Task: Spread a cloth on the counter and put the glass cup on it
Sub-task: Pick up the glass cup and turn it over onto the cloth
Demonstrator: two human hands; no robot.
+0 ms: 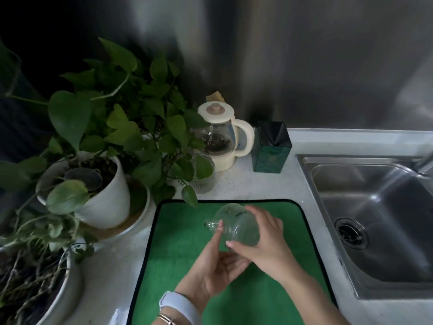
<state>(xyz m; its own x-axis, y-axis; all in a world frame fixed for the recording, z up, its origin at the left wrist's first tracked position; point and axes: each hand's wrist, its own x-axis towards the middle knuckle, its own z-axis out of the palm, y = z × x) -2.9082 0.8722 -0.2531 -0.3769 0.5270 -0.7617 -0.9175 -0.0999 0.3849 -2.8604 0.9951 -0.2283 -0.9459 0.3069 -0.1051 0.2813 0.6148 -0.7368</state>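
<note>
A green cloth (182,249) with a black border lies flat on the white counter (112,273). Above its middle I hold a clear glass cup (236,227), tipped with its handle pointing left. My right hand (267,245) wraps around the cup's base from the right. My left hand (215,266) supports it from below, with the index finger up against the handle. A pale wristband and thin bracelets sit on my left wrist. I cannot tell whether the cup touches the cloth.
Left of the cloth stand a potted vine in a white pot (110,195) and a second planter (58,292). Behind the cloth are a ribbed glass (202,174), a cream kettle (220,139) and a dark green box (271,148). A steel sink (379,221) lies at the right.
</note>
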